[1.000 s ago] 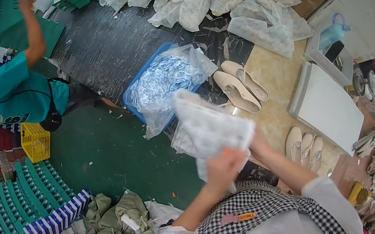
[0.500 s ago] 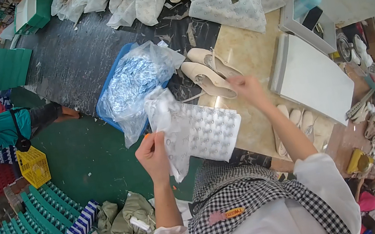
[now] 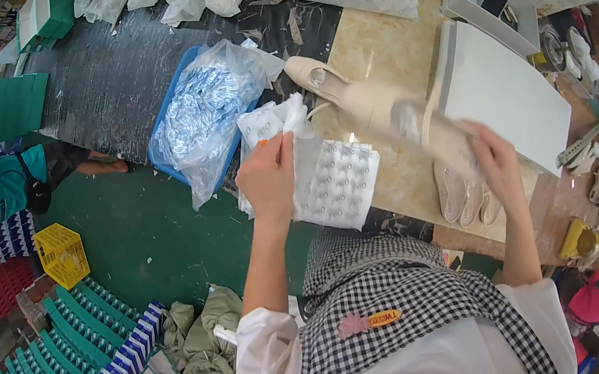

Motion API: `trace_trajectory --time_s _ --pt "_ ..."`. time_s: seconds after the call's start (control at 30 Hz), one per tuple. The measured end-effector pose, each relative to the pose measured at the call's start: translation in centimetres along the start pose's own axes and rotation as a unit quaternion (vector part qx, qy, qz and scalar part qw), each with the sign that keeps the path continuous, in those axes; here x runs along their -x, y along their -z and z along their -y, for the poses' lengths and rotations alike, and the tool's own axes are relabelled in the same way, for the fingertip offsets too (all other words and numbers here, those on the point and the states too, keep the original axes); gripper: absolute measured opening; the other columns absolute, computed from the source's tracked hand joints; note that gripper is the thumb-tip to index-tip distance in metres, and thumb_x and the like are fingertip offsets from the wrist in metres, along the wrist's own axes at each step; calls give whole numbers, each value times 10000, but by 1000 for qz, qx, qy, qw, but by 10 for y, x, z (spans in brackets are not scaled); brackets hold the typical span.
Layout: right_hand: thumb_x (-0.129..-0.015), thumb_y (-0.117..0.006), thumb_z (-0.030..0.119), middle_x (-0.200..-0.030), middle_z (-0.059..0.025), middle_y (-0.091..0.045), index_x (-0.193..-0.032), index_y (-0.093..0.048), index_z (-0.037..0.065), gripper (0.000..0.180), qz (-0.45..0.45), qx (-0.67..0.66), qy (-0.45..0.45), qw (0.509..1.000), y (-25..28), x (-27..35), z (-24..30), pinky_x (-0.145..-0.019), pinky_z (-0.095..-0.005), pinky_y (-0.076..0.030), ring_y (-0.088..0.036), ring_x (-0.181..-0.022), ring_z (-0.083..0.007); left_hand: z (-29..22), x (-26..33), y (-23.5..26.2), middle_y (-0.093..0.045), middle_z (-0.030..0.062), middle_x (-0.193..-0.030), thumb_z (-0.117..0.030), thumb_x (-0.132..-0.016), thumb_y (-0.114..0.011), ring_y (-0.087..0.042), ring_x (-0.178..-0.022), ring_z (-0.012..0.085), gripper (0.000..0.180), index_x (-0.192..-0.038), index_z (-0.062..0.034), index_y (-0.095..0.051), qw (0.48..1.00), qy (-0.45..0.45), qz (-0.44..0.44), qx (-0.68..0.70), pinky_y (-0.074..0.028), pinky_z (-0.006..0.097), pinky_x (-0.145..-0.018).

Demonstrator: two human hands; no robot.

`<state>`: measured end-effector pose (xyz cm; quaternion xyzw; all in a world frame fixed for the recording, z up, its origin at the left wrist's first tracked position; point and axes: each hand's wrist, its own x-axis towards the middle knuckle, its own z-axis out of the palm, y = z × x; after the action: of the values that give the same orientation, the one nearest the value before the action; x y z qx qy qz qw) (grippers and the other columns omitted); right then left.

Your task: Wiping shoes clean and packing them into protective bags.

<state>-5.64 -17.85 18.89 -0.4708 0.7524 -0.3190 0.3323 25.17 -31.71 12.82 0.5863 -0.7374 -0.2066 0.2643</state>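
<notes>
Over bench edge, left hand [image 3: 268, 179] gripping white bag [image 3: 325, 175], right hand [image 3: 493, 158] lifting beige shoe [image 3: 390, 112]

Beige shoe [image 3: 390, 112] now in right hand [image 3: 497, 158] (lifted)

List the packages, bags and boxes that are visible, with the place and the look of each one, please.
White printed bag: held by the left hand, soft, with small grey marks.
Clear plastic bag: in a blue tray on the bench, silvery contents.
White box: right of the beige shoe in the right hand, flat, rectangular.
Green boxes: upper left, stacked flat.
Yellow crate: on the green floor, left.
</notes>
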Motion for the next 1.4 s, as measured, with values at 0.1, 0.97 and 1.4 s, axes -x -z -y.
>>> trace_trajectory --time_s 0.1,0.97,1.4 --pt "-873 -536 7 -959 -98 -655 -1166 -640 86 320 5 58 98 993 -26 39 37 -692 -325 -503 -627 -742 -221 -19 3 3 -574 47 -649 -242 -890 -633 -556 -503 264 135 -876 -127 -703 995 -71 -6 -67 -404 366 -468" --pt "-861 -658 127 -905 -88 -705 -1024 -682 -17 219 294 -291 -47 909 -162 -57 17 -822 -303 -514 -657 -867 -150 -8 33 57 -518 -25 -626 -17 -841 -671 -428 -584 42 99 -898 60 -697 964 126 -45 229 -335 225 -526" --pt "-913 -519 96 -977 -157 -706 -1187 -651 60 306 43 -58 -1 997 -31 -76 -53 -752 -307 -503 -651 -830 -163 -4 -9 10 -577 71 -676 -182 -863 -673 -556 -520 246 136 -901 -54 -694 996 -87 15 -19 -418 343 -478"
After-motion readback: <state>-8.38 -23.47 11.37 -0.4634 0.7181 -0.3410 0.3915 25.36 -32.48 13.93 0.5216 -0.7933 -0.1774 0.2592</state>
